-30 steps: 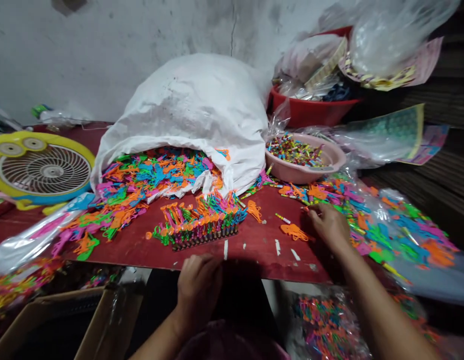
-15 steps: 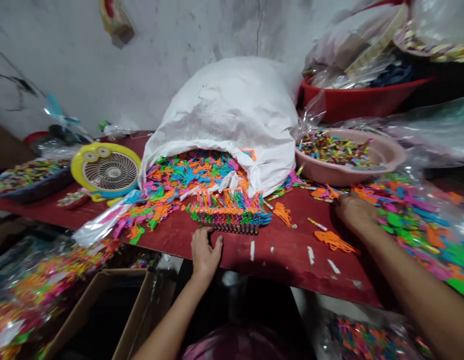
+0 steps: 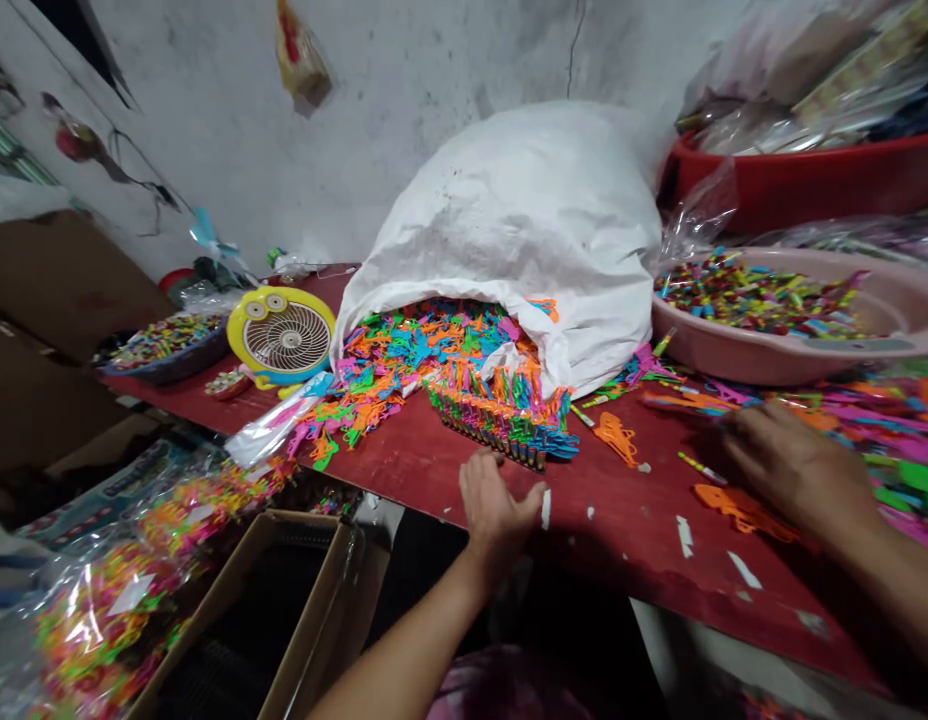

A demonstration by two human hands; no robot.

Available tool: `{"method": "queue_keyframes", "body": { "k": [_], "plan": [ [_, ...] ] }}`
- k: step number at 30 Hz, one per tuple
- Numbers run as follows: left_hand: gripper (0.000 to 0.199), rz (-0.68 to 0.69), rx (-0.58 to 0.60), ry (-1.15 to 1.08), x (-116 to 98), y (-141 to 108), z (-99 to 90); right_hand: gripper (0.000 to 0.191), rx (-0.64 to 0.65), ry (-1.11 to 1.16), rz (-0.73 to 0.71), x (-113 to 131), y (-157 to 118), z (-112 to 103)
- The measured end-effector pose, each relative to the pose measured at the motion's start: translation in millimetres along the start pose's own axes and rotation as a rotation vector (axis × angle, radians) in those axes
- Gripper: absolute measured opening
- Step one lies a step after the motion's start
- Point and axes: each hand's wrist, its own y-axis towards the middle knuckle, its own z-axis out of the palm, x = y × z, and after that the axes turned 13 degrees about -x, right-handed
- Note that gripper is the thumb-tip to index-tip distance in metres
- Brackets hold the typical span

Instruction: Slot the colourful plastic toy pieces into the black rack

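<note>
On the red wooden bench (image 3: 621, 570), the left hand (image 3: 500, 515) is spreading its fingers apart just beside a neat row of orange and green plastic pieces (image 3: 501, 425). The right hand (image 3: 798, 470) is curving its fingers, maybe gripping something, I cannot tell. A big heap of loose coloured plastic pieces (image 3: 426, 350) is lying at the mouth of a white woven sack (image 3: 524, 220).

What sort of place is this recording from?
It looks like a small workshop for sorting or assembling plastic goods by hand: a red workbench, a white sack spilling bright plastic pieces, and a pink basin of small coloured parts.
</note>
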Motion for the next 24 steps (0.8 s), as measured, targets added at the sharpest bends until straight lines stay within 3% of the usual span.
{"method": "queue_keyframes", "body": {
  "k": [3, 7, 9, 11, 14, 17, 22, 24],
  "plan": [
    [0.056, -0.021, 0.001, 0.033, -18.1, -0.3, 4.7, 0.031, -0.003, 0.162, -0.162, 30.7, -11.8, 3.6],
    [0.056, -0.092, 0.035, 0.147, -27.2, 10.6, 5.8, 0.029, 0.069, 0.295, -0.158, 55.3, -29.1, 17.8],
    [0.056, -0.102, 0.064, 0.196, -27.1, 14.9, 5.7, 0.028, 0.084, 0.331, -0.084, 61.1, -34.1, 23.5],
    [0.057, -0.091, 0.087, 0.236, -25.7, 16.9, 6.0, 0.027, 0.094, 0.286, 0.082, 66.9, -34.4, 24.2],
    [0.057, -0.065, 0.088, 0.297, -22.7, 16.6, 6.1, 0.04, 0.241, 0.091, 0.321, 80.0, -26.4, 15.3],
    [0.051, -0.044, 0.082, 0.345, -16.1, 16.3, 2.0, 0.044, 0.406, -0.036, 0.316, 93.2, -14.8, 3.6],
    [0.023, 0.045, 0.098, 0.381, 9.1, 21.7, -18.0, 0.031, 0.551, -0.05, 0.358, 95.2, -3.1, 0.9],
    [0.022, 0.063, 0.107, 0.376, 17.0, 24.1, -25.5, 0.026, 0.6, -0.034, 0.35, 93.2, 0.4, 3.2]
  ]
}}
